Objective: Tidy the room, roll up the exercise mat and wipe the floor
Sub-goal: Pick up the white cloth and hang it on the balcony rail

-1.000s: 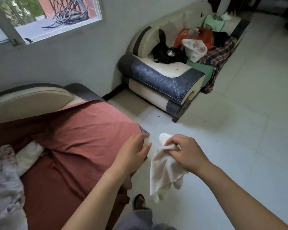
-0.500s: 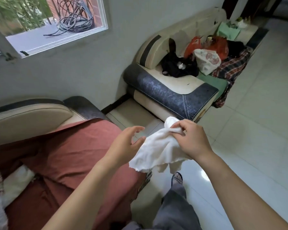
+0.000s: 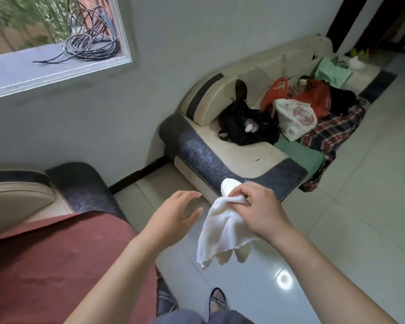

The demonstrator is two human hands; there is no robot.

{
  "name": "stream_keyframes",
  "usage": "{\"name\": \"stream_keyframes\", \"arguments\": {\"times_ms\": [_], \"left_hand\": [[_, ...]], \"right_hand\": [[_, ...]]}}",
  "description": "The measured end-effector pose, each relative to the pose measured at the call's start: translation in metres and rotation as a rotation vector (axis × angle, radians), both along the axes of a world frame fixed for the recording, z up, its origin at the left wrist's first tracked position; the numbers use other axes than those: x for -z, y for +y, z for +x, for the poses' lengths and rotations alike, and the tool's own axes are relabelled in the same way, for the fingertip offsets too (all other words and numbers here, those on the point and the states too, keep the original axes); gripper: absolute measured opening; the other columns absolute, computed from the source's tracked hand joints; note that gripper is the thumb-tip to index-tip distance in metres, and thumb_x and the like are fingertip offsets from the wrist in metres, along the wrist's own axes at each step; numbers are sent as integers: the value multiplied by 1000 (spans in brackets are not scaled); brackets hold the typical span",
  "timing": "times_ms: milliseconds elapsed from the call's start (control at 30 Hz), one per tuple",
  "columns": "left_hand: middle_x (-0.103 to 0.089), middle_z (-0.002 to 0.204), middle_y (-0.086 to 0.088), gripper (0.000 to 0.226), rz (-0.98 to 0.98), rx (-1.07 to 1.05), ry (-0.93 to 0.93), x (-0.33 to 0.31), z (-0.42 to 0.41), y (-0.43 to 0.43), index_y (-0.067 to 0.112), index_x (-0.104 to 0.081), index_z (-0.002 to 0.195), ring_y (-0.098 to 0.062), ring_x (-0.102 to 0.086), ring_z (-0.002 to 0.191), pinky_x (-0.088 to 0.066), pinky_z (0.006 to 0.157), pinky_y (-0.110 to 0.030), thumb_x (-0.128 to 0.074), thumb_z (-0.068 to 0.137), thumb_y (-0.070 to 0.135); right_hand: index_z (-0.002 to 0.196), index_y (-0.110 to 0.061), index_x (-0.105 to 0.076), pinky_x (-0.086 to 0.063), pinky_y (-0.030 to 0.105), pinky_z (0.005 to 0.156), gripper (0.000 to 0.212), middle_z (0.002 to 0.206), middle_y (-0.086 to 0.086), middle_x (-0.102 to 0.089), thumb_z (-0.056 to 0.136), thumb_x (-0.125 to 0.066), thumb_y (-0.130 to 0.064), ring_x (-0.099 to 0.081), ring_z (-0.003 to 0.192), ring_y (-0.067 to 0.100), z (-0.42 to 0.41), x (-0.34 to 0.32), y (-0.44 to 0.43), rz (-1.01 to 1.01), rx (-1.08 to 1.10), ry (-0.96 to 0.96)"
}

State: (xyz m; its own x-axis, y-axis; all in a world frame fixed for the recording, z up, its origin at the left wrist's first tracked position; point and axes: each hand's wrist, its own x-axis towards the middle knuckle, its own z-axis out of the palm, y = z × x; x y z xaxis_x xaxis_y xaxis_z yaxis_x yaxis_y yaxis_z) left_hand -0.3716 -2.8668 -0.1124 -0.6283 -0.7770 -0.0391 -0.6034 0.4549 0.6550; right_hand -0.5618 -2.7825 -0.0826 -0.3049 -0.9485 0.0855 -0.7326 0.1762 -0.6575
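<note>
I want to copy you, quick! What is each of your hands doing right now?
Left hand: open, fingers relaxed, holding nothing.
Right hand: holding the white cloth, pinched at its top so it hangs down.

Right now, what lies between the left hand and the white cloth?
Nothing: the head view shows a bare gap between left hand and white cloth.

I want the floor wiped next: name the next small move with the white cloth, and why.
Probably bring the left hand across to take the hanging edge of the white cloth: the right hand pinches it bunched, and the left is open, not touching it.
</note>
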Motion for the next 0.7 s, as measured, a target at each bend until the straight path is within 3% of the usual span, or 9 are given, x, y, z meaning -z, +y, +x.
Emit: {"name": "stream_keyframes", "arguments": {"times_ms": [233,467,700], "left_hand": [[-49,128,11,39,-44,-37,12,-22,-41,-64,29,-49,128,-7,-48,116,-40,96,-27,-53,90,38],[-49,127,15,43,-147,-127,50,-63,-40,-163,32,-47,129,-6,-50,111,-45,94,-32,-53,88,44],[-46,132,15,50,-238,-180,123,-112,-3,-302,32,-42,133,1,-45,116,-33,92,-15,-58,87,41]], "right_hand": [[79,-15,-69,-39,6,63,6,80,-6,-64,80,-65,-11,-56,74,5,-49,-21,-88,-73,-107,6],[80,-17,-67,-45,15,67,4,82,-6,-64,80,-65,-13,-57,78,6,-52,-53,-207,-180,-211,-47],[78,-20,-68,-45,12,70,9,80,-8,-67,77,-72,-12,-60,78,5,-12,-97,-372,-348,-404,-43]]}}
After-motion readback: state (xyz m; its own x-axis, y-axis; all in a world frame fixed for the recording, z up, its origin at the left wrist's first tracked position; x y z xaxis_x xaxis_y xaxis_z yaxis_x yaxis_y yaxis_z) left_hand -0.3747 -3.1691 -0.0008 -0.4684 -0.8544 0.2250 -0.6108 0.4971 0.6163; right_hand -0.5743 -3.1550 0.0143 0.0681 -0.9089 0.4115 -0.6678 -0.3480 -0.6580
